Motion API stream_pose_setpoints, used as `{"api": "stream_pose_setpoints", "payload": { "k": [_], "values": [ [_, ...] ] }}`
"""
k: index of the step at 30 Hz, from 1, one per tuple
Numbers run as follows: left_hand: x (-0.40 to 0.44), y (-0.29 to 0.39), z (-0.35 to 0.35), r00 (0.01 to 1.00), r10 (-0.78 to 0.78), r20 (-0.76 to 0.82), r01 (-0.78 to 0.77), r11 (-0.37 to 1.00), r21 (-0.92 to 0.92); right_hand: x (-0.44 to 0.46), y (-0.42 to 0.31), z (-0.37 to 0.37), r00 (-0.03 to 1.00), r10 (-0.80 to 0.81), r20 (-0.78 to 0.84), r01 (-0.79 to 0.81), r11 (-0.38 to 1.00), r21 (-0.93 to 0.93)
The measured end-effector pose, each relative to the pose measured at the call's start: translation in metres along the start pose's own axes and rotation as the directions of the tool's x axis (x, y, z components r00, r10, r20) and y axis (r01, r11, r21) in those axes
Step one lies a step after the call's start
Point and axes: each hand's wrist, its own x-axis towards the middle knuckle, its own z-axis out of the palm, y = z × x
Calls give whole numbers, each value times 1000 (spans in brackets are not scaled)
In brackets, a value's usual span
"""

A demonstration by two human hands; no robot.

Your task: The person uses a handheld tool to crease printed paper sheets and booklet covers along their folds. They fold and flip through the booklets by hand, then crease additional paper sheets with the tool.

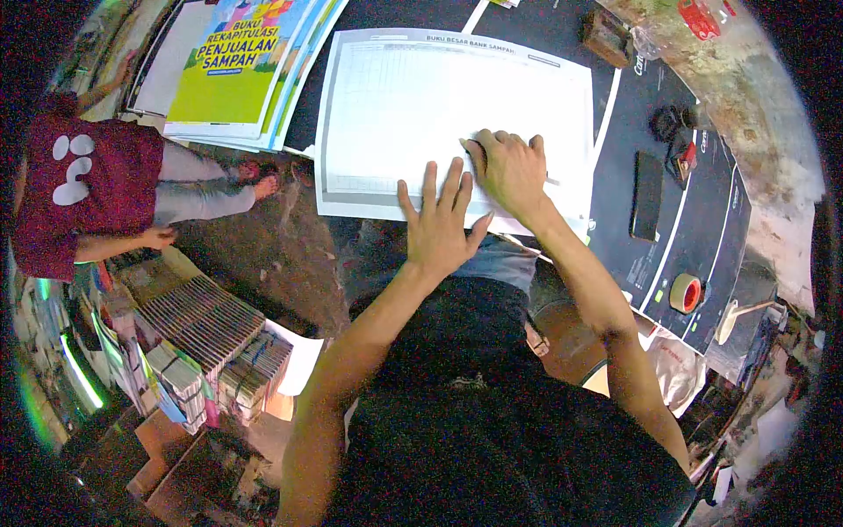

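A large white printed sheet (pixel 395 114), headed "Buku Besar Bank Sampah" with a faint table grid, lies on the dark work surface in front of me. It looks like the top of a thin stack. Its near edge reaches over the table edge toward my body. My left hand (pixel 441 224) rests on that near edge, fingers spread and nothing held. Just right of it, my right hand (pixel 512 174) presses on the sheet with bent fingers, thumb and little finger apart. What lies under its fingertips is hidden.
Colourful printed covers (pixel 224 79) are stacked at upper left. On the right lie a tape roll (pixel 686 292), a dark oblong block (pixel 647 195) and a brown block (pixel 608 38). A person in a maroon shirt (pixel 97 176) is at left, near bundled paper stacks (pixel 206 321).
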Motion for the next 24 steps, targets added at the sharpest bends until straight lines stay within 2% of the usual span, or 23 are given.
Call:
{"api": "stream_pose_setpoints", "payload": {
  "k": [3, 6, 9, 12, 15, 24],
  "values": [
    [-1, 3, 1, 1000, -9, -2, 9, 1000, -10, -1, 2, 3, 1000, 4, -1, -4, 1000, 21],
    [1, 1, -1, 1000, -3, -30, 3, 1000, 2, 1, 2, 0, 998, 13, 63, -14, 1000, 17],
    [-2, 2, 0, 999, 1, -40, 0, 1000, 5, 0, 6, 2, 999, -20, 43, 19, 999, 47],
    [-2, 2, 1, 999, -1, -40, 1, 1000, 9, 2, 4, -4, 995, 21, 102, -28, 997, 66],
    [-3, 2, -2, 1000, -6, -5, 7, 1000, 7, 4, -1, -3, 990, 53, 128, -54, 999, 2],
    [-1, 2, -3, 1000, -20, 24, 20, 1000, 21, 2, 2, 2, 997, 37, 70, -36, 999, -7]
  ]
}}
